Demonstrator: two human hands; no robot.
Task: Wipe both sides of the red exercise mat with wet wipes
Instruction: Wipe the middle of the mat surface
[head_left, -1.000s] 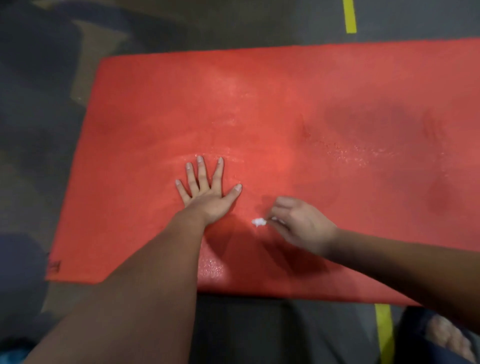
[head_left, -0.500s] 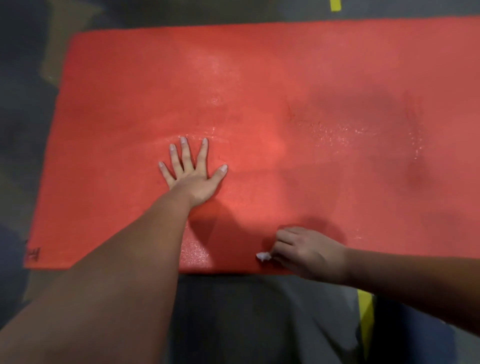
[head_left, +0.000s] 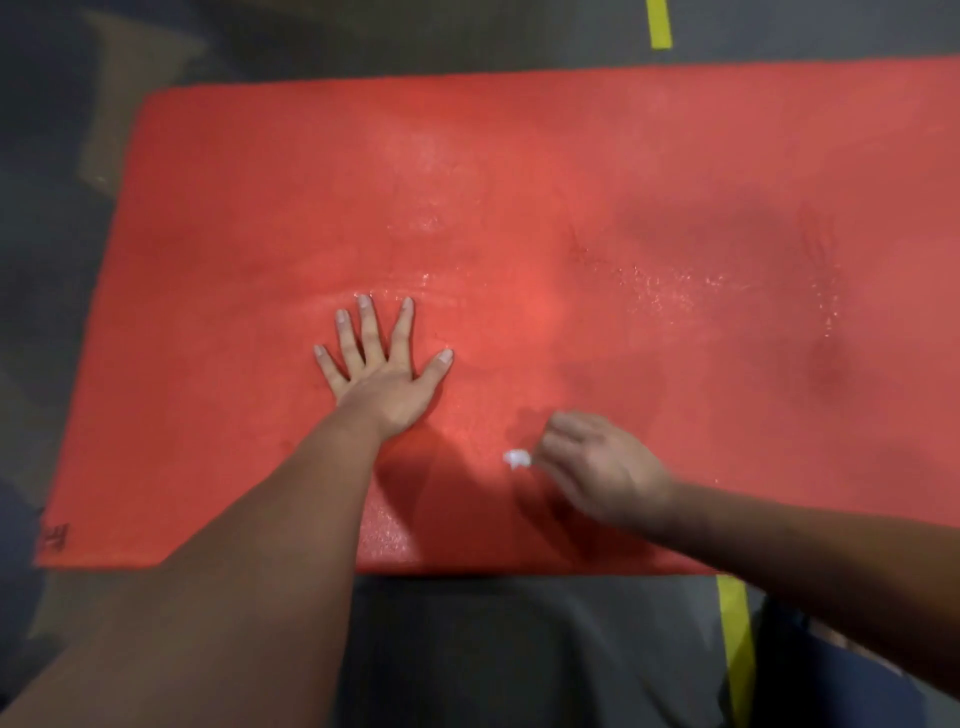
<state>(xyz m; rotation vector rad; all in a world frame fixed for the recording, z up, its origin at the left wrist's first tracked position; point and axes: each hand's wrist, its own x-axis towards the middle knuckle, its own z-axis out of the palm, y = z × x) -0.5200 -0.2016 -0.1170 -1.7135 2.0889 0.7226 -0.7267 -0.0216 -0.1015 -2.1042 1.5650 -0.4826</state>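
Observation:
The red exercise mat (head_left: 519, 182) lies flat on the floor and fills most of the view, with wet, shiny streaks near its middle and right. My left hand (head_left: 382, 366) presses flat on the mat with its fingers spread. To its right, my right hand (head_left: 597, 467) is curled around a small white wet wipe (head_left: 517, 458), of which only a crumpled tip shows at the fingertips. The wipe is down on the mat, a little in from the near edge.
Dark grey floor surrounds the mat. A yellow tape line runs on the floor at the back (head_left: 658, 23) and near the front right (head_left: 735, 644). The mat's near left corner carries a small dark mark (head_left: 52, 538).
My right hand with the wipe went from the mat's near edge back up onto the mat, away from me. My left hand stayed pressed in place.

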